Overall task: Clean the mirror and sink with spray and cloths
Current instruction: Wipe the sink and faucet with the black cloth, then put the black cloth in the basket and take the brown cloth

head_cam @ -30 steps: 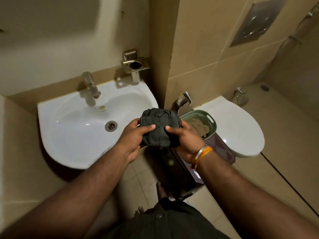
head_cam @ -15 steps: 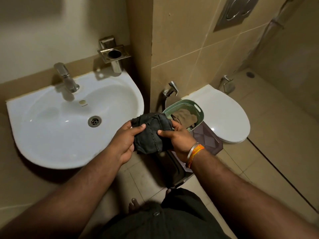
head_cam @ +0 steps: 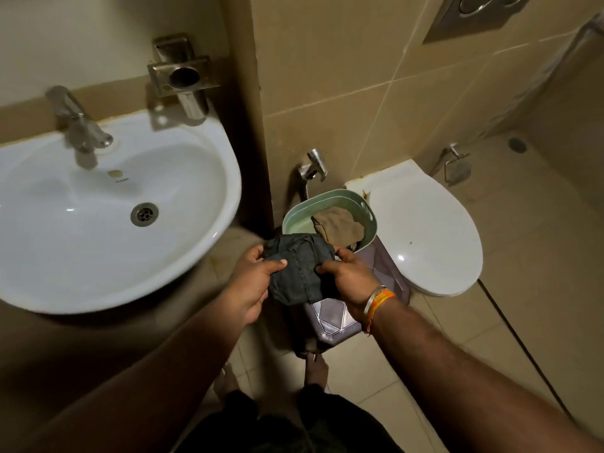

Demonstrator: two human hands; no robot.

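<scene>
Dark grey cloth [head_cam: 299,269]: bunched and held between both hands, over the floor, in front of the green basket [head_cam: 371,220] and right of the sink [head_cam: 196,253].
Left hand [head_cam: 250,282]: cloth's left edge is pinched between thumb and curled fingers.
Right hand [head_cam: 349,276]: cloth's right edge is gripped, thumb on top.
Basket contents: a brown cloth [head_cam: 336,225] is seen inside.
Toilet [head_cam: 431,237]: lid closed, just right of the basket.
</scene>
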